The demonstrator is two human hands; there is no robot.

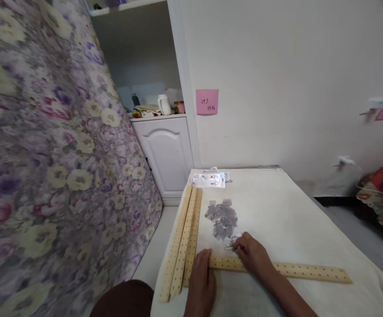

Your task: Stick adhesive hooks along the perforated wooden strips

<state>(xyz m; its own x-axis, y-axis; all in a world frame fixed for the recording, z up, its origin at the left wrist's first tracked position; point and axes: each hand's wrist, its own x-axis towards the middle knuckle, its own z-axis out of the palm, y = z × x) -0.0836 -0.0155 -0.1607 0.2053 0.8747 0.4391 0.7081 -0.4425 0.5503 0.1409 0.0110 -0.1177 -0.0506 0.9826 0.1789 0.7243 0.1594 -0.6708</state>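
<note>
Picking seemed underway: right hand (pixel 253 253) curled at parts (pixel 229 243), left hand (pixel 202 281) at strip (pixel 310 271), both grips unclear; lifting needed precision.

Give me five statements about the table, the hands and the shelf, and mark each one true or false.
1. The right hand is at the small pieces next to the grey pile. True.
2. All the wooden strips lie parallel. False: one strip lies crosswise to the others.
3. The left hand is on the clear packet. False: it is at the left end of the crosswise strip.
4. The grey pile lies on the table. True.
5. The white jug stands on the table. False: it stands on the cabinet shelf.
</note>
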